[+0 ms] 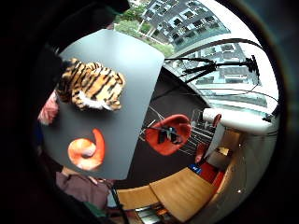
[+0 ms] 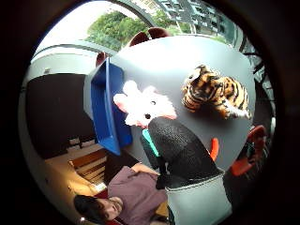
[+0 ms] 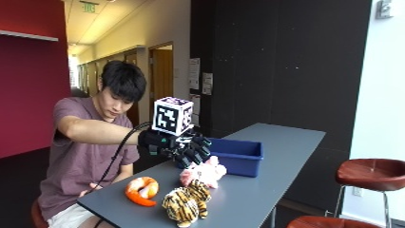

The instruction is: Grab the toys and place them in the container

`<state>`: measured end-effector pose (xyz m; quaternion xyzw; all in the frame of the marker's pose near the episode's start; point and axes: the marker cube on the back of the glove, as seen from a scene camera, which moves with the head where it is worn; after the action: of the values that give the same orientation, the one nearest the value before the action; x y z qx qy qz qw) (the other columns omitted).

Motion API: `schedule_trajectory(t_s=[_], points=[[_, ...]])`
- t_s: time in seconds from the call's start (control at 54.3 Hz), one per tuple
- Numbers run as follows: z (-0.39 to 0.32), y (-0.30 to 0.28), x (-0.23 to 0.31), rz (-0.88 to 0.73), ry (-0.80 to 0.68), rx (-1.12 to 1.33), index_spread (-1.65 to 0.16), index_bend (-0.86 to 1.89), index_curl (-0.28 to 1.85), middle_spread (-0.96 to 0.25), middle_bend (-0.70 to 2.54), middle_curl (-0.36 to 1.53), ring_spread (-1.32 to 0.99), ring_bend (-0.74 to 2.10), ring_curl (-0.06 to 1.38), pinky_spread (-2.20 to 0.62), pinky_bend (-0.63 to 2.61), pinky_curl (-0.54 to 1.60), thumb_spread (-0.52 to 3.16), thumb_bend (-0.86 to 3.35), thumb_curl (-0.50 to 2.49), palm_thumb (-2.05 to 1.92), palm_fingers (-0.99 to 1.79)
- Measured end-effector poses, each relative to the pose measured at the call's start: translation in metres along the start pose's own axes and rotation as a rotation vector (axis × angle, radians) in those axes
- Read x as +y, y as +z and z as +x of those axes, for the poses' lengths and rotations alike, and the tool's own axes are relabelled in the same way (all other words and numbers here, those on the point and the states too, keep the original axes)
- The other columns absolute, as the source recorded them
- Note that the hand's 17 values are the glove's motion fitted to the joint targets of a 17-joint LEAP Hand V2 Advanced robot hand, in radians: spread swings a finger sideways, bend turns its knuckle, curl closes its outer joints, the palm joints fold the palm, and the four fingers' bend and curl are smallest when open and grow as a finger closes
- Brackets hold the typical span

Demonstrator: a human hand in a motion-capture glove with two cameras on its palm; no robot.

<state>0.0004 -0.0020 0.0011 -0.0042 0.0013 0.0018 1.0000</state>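
Our grip, the black-gloved right hand [image 3: 183, 148], hangs just above the fluffy pink and white plush toy [image 3: 204, 173]. The fingers [image 3: 201, 151] point down and are bent a little, and nothing is inside them yet. In the thumb side palm view one gloved finger [image 2: 180, 150] reaches right up to the pink toy [image 2: 143, 107], but we cannot tell if it touches.

The pink toy lies on the long grey bench [image 3: 278, 156], just beside the blue plastic box container [image 3: 237, 156] on the person's side of it. The box looks empty from where we can see.

Closer to the bench's near end sits the striped orange and black plush tiger [image 3: 185, 202]. Beside it, by the edge where the person sits, lies the curled orange and white plush toy [image 3: 141, 190].

What could go wrong? We think these things:

- The pink toy is soft and fluffy. If we pinch only the fur, it may slip out on the way up.
- The toy is very near the box wall. If we come down crooked, the fingers may bump the box and push it along the bench.
- The box has a wall. If we carry the toy too low, it may hit the wall and fall on the bench.
- The tiger is close to the end of the bench. A push from the arm may knock it off.
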Motion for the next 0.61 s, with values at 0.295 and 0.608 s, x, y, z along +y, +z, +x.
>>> schedule_trajectory(t_s=[0.295,0.608], points=[[-0.002,0.01,-0.007,-0.042,-0.001,0.01,-0.19,0.01,0.01,0.0,0.18,0.14,-0.04,0.5,0.16,-0.01,0.82,0.27,1.05,-0.02,0.12,-0.03,-0.23],[-0.005,0.021,-0.018,-0.076,-0.017,-0.003,-0.2,0.02,0.03,0.01,0.18,0.22,-0.05,0.53,0.2,-0.01,0.84,0.31,1.18,-0.03,0.19,-0.04,-0.25]])
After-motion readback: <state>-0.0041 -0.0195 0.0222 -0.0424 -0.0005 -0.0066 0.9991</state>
